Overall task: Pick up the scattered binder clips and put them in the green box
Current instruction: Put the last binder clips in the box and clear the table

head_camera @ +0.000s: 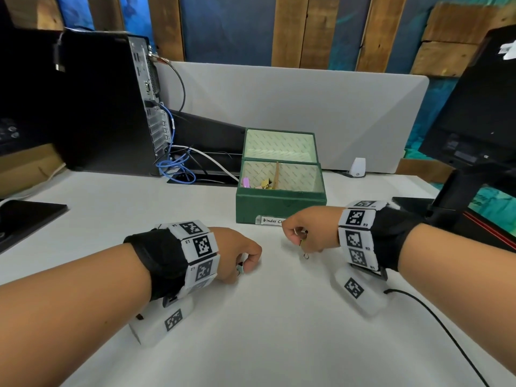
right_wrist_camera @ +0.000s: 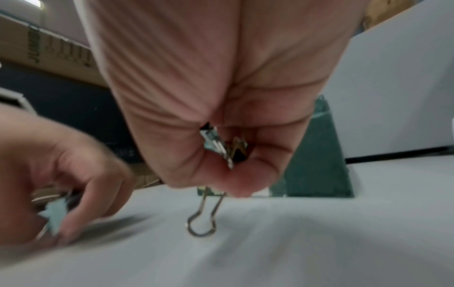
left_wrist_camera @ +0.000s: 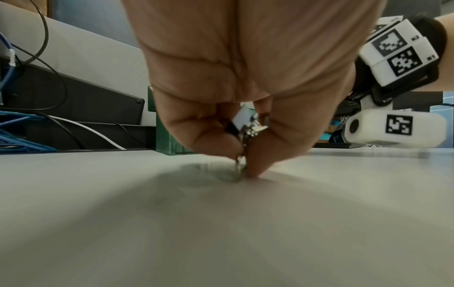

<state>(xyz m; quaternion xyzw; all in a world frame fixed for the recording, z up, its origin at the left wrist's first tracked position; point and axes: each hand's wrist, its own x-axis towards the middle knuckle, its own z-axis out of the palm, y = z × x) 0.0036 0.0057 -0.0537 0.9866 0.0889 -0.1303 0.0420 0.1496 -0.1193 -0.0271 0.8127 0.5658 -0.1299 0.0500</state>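
Binder clips, two lots, held over desk.
Clips gripped by right hand; probably one clip pinched by left hand. Green box at 12 o'clock, nearer right hand.

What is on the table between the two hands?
Nothing: the head view shows only bare white table between the left hand and right hand.

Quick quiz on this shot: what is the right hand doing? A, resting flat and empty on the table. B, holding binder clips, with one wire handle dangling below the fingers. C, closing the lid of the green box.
B: the right hand grips binder clips, a wire loop hanging beneath.
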